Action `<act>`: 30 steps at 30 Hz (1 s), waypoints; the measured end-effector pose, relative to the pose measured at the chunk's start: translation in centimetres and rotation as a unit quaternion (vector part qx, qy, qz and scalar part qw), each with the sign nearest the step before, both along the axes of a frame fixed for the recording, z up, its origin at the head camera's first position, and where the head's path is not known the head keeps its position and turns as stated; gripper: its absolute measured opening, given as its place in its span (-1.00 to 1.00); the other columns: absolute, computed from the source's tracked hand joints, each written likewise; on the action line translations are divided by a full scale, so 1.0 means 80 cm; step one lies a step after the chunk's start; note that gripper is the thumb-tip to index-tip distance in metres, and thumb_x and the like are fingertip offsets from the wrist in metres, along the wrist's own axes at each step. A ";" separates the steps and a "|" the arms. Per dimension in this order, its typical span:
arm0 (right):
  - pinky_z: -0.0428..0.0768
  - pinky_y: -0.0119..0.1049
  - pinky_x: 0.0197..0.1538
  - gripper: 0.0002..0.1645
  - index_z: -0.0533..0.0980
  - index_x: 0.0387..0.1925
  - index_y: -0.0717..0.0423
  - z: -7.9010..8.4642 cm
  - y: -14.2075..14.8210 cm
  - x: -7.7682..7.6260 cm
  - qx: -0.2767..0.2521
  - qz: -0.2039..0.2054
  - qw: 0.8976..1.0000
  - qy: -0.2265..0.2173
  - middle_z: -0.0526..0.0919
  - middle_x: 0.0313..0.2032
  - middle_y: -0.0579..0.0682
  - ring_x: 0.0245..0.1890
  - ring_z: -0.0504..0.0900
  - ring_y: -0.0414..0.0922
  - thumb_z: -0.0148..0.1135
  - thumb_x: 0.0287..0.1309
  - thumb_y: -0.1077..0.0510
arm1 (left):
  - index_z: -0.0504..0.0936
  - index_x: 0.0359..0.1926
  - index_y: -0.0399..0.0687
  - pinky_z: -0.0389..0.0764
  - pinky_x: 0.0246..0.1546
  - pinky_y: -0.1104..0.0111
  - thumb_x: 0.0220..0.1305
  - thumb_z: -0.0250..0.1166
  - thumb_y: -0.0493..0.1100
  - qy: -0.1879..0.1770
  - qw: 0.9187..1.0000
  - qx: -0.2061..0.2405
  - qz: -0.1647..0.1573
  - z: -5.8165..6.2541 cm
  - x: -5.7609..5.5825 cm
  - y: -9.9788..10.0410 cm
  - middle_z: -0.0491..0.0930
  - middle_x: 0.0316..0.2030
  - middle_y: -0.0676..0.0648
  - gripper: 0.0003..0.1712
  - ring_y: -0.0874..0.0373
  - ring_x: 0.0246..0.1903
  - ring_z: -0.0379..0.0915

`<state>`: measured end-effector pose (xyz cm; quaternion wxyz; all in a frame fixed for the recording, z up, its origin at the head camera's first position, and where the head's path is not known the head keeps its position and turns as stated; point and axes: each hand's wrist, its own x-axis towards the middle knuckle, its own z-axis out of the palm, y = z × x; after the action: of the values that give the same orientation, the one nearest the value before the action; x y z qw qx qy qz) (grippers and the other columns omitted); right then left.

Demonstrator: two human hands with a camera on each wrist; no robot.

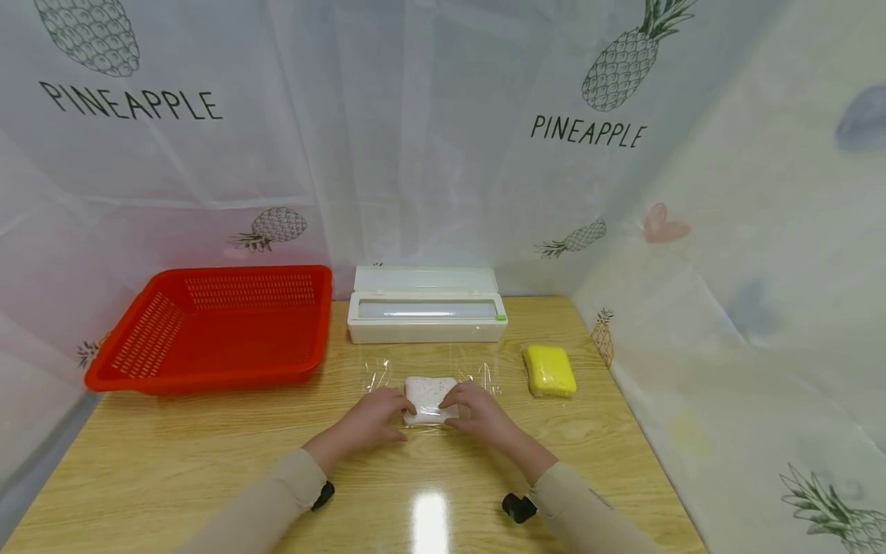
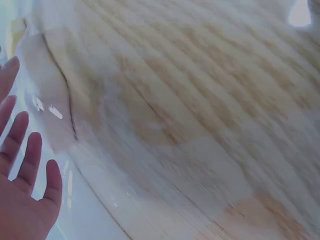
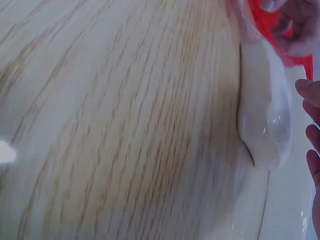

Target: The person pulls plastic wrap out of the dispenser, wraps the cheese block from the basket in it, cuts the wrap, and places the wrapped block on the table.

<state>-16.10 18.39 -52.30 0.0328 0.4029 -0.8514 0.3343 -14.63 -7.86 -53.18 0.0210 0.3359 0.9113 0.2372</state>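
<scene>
A pale, speckled, soft-looking slab (image 1: 424,391) lies on the table, its near part under shiny clear plastic film. More film (image 1: 377,375) spreads flat beyond it to both sides. My left hand (image 1: 377,419) is at the slab's left edge, fingers slightly bent. At the right edge, my right hand (image 1: 481,415) has its fingertips over the slab's top. In the left wrist view the left hand (image 2: 25,195) shows spread fingers beside the slab (image 2: 47,95). The right wrist view shows the right hand (image 3: 312,115) with loose fingers by the slab (image 3: 262,100). Neither visibly pinches anything.
Behind the slab stands a white film dispenser box (image 1: 428,331) with its lid raised. A yellow block (image 1: 550,371), shiny as if wrapped, sits to the right. A red plastic basket (image 1: 208,382) occupies the left back of the wooden table (image 1: 388,504). Printed curtains hang behind and at the sides.
</scene>
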 end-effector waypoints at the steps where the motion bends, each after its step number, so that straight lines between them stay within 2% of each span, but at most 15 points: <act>1: 0.51 -0.20 0.02 -0.72 0.66 -0.24 0.14 -0.001 -0.004 -0.001 0.007 0.004 1.000 0.002 0.65 -0.21 -0.04 -0.10 0.53 -0.05 0.51 -0.07 0.29 | 0.66 -0.14 0.00 0.49 -0.05 0.21 -0.06 0.58 -0.04 0.005 1.000 -0.008 -0.003 0.000 0.000 0.003 0.56 -0.19 0.10 -0.57 0.11 -0.12 0.45; 6: 0.50 -0.24 0.05 -0.71 0.66 -0.22 0.11 -0.006 -0.016 -0.005 0.052 0.010 0.999 0.009 0.64 -0.19 -0.09 -0.07 0.53 -0.10 0.52 -0.05 0.23 | 0.64 -0.06 0.04 0.49 -0.09 0.25 -0.04 0.57 -0.01 0.025 0.999 -0.035 -0.005 0.000 -0.001 0.013 0.50 -0.16 0.13 -0.51 0.15 -0.12 0.42; 10: 0.50 -0.28 0.02 -0.71 0.66 -0.23 0.09 -0.009 -0.016 -0.011 0.061 0.023 0.998 0.006 0.59 -0.19 -0.11 -0.10 0.51 -0.14 0.53 -0.04 0.17 | 0.61 -0.05 0.04 0.48 -0.08 0.25 -0.02 0.56 -0.04 0.035 0.999 -0.038 -0.012 0.000 -0.003 0.015 0.48 -0.15 0.12 -0.52 0.15 -0.11 0.40; 15: 0.47 -0.33 0.01 -0.67 0.63 -0.22 0.06 -0.017 -0.014 -0.022 0.084 0.052 0.995 0.025 0.52 -0.19 -0.15 -0.11 0.46 -0.19 0.54 -0.05 0.11 | 0.58 -0.09 0.08 0.47 -0.08 0.24 0.00 0.53 -0.01 0.043 0.998 -0.047 -0.014 -0.005 -0.010 0.021 0.48 -0.18 0.13 -0.55 0.15 -0.12 0.40; 21: 0.46 -0.34 0.02 -0.63 0.59 -0.15 0.06 -0.020 -0.012 -0.028 0.116 0.080 0.989 0.049 0.48 -0.16 -0.13 -0.11 0.44 -0.18 0.51 -0.01 0.11 | 0.54 -0.18 0.11 0.47 -0.19 0.27 -0.02 0.54 -0.02 0.084 0.993 -0.076 -0.018 -0.012 -0.019 0.027 0.45 -0.26 0.13 -0.59 0.16 -0.23 0.39; 25: 0.48 -0.35 0.00 -0.68 0.59 -0.16 0.07 -0.015 -0.009 -0.028 0.114 0.106 0.983 0.102 0.50 -0.15 -0.09 -0.13 0.48 -0.16 0.48 0.04 0.13 | 0.54 -0.18 0.10 0.47 -0.16 0.27 -0.01 0.53 -0.07 0.097 0.993 -0.070 -0.024 -0.012 -0.019 0.025 0.46 -0.25 0.12 -0.60 0.15 -0.21 0.40; 30: 0.50 -0.36 -0.03 -0.72 0.60 -0.22 0.10 -0.014 -0.006 -0.034 0.095 0.145 0.966 0.190 0.56 -0.17 -0.03 -0.15 0.53 -0.12 0.49 0.01 0.19 | 0.55 -0.18 0.10 0.47 -0.21 0.31 0.04 0.50 -0.06 0.090 0.994 -0.057 -0.021 -0.012 -0.020 0.023 0.44 -0.28 0.14 -0.65 0.18 -0.25 0.38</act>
<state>-18.78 17.90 -53.45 0.1068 0.5796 -0.7896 0.1708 -16.21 -6.03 -54.14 -0.0372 0.3729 0.9145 0.1527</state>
